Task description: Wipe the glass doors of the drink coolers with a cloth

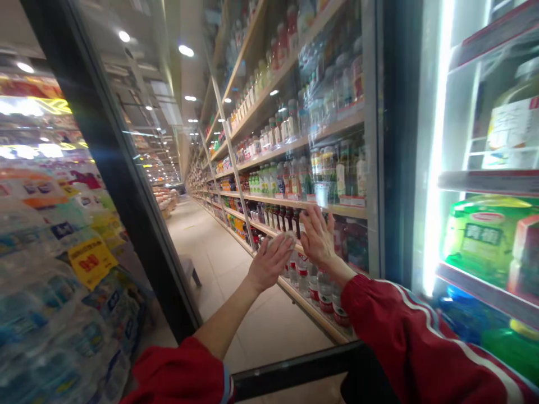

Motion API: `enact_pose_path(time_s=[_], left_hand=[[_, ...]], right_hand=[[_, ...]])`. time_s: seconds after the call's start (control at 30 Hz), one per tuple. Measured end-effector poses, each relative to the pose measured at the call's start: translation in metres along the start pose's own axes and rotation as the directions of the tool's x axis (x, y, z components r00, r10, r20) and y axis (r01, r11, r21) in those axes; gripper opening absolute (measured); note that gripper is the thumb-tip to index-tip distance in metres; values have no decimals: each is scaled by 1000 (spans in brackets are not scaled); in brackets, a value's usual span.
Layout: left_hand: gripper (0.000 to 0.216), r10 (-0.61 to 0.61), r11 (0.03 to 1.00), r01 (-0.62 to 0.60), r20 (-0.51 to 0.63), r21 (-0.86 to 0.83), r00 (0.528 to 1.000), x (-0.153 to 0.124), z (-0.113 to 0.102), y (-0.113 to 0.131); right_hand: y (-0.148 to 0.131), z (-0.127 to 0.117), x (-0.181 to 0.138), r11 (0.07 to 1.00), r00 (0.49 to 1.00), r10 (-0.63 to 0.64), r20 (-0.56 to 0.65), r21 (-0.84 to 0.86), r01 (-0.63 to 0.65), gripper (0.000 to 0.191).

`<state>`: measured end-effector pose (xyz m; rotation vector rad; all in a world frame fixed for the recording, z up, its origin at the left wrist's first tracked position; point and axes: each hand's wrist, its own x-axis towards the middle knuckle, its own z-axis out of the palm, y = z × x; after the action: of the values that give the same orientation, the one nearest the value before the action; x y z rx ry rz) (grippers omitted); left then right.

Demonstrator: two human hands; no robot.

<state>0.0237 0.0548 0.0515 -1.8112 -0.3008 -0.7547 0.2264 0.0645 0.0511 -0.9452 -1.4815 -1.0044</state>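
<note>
Both my hands are raised against a glass fridge door [337, 112] that stands open in front of me. My right hand [318, 240] lies flat on the glass with fingers spread upward, holding nothing. My left hand [269, 262] reaches up beside it with fingers stretched out. A pale, blurred patch [281, 240] sits at its fingertips, and I cannot make out what it is. Both arms wear red sleeves, the right one with white stripes [421, 331]. The left sleeve is pushed back to the elbow.
The door's black frame [295, 367] runs along the bottom and slants up the left [113, 151]. Through the glass I see a tiled aisle [219, 264] and long shelves of bottled drinks [290, 179]. Lit fridge shelves with green packs [480, 235] are on the right, and wrapped water packs [54, 314] on the left.
</note>
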Motion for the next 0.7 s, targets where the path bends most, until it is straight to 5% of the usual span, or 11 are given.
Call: enact_pose_path(time_s=[0.07,0.27,0.47,0.7], left_hand=[[36,-10,1000,11,-7,14,1000,4,-3,-14],[46,-325,933,341,-142,111,935,26,-12,-60],[35,-10,997,15,-67,72,998,25,-15,-51],[48,-273,935,305,-183,181,944,13,-38,-106]], right_hand=[[0,1,-1,1000,1000,-9,-19,13,9,53],[-2,-2,10,1000,997,-29,-73,10,29,50],[-22,1,56,999,989,-49,-142,6,50,44],[-32,7,71,997,992,-70,-101,11,72,44]])
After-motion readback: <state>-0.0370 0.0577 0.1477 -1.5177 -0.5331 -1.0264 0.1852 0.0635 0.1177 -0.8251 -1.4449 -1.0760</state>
